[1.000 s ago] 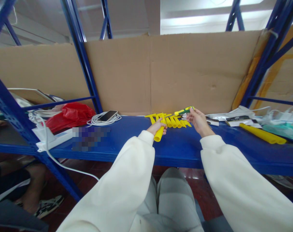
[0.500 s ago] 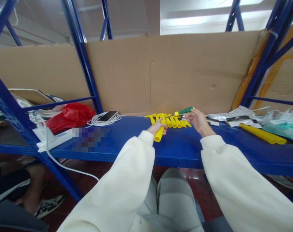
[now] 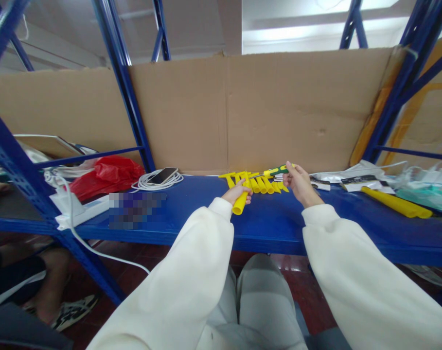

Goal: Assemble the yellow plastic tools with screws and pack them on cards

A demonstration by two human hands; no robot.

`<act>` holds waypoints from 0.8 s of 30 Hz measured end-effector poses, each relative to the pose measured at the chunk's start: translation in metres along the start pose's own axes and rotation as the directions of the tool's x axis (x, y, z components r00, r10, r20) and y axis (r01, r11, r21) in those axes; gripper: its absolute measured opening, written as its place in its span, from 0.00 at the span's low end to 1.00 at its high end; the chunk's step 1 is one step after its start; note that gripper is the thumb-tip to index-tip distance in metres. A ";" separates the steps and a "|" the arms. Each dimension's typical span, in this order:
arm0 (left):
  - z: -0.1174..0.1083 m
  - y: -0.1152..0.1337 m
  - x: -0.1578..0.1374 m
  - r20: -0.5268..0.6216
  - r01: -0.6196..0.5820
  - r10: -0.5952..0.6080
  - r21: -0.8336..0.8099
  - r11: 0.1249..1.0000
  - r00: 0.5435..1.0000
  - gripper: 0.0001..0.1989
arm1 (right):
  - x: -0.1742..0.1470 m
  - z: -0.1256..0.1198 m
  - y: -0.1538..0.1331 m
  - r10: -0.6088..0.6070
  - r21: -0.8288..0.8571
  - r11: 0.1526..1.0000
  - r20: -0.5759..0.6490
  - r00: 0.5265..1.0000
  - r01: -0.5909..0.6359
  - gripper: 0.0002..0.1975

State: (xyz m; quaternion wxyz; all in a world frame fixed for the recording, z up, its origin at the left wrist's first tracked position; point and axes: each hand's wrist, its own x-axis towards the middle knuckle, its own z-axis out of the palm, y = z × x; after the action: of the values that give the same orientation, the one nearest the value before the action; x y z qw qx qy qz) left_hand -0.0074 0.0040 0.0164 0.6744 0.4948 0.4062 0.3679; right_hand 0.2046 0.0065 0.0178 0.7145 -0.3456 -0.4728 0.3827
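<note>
My left hand is closed around a yellow tube-shaped plastic piece, its open round end facing me. In my right hand is a screwdriver with a green and yellow handle, pinched near the handle's end. The screwdriver's thin shaft points left to the upper part of the held yellow piece; whether the tip touches a screw is too small to tell. Just behind and between my hands, several more yellow plastic pieces lie in a row on the blue shelf.
To the left are a phone on a coiled white cable, a red plastic bag and a white power strip. Two yellow tubes lie at right. Cardboard walls the back. A seated person's leg shows lower left.
The screwdriver's handle has turned, showing more yellow, and it now tilts a little differently. My right fingers have shifted slightly on its end. My left hand stays put with the yellow piece.
</note>
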 end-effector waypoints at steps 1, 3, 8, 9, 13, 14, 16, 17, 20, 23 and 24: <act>0.000 0.000 0.001 0.001 0.000 0.000 -0.002 1.000 1.000 0.43 | -0.001 0.000 -0.001 0.020 0.016 1.000 0.013 1.000 -0.021 0.23; -0.001 -0.001 0.002 -0.002 -0.002 0.002 -0.010 1.000 1.000 0.44 | -0.002 0.000 -0.005 0.075 0.059 0.995 0.047 0.996 -0.078 0.19; -0.002 -0.001 0.004 -0.008 0.006 -0.007 -0.022 1.000 1.000 0.43 | -0.004 0.000 -0.010 0.142 0.107 0.983 0.103 0.985 -0.152 0.15; -0.002 -0.001 0.004 -0.012 0.009 -0.009 -0.021 1.000 1.000 0.43 | -0.004 0.001 -0.010 0.136 0.100 0.984 0.103 0.985 -0.147 0.15; -0.002 -0.001 0.003 -0.017 0.010 -0.010 -0.019 1.000 1.000 0.43 | -0.003 0.001 -0.008 0.134 0.050 0.989 0.037 0.990 -0.136 0.20; -0.002 -0.001 0.003 -0.014 0.007 -0.007 -0.023 1.000 1.000 0.43 | -0.003 0.001 -0.007 0.147 0.037 0.988 0.011 0.989 -0.147 0.22; -0.001 -0.002 0.003 -0.008 -0.002 0.002 -0.032 0.999 1.000 0.43 | -0.002 0.001 -0.006 0.189 0.005 0.982 -0.028 0.982 -0.189 0.24; -0.001 -0.002 0.003 -0.007 -0.006 0.006 -0.037 0.999 1.000 0.43 | -0.002 0.001 -0.006 0.213 -0.015 0.977 -0.035 0.976 -0.214 0.24; -0.002 -0.003 0.004 -0.004 -0.011 0.011 -0.046 0.999 1.000 0.44 | -0.003 0.001 -0.004 0.268 -0.080 0.959 -0.038 0.963 -0.271 0.25; -0.003 -0.003 0.006 0.011 -0.009 0.009 -0.053 0.999 1.000 0.46 | -0.004 0.000 -0.002 0.288 -0.131 0.947 -0.057 0.956 -0.293 0.25; -0.004 -0.003 0.006 0.014 -0.007 0.008 -0.052 0.999 1.000 0.46 | -0.004 -0.001 -0.001 0.289 -0.143 0.944 -0.067 0.955 -0.296 0.25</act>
State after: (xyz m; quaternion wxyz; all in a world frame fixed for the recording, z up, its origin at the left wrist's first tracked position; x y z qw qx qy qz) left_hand -0.0080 0.0104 0.0113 0.6885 0.4813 0.3898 0.3772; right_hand 0.2045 0.0025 0.0171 0.6318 -0.4738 -0.4277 0.4397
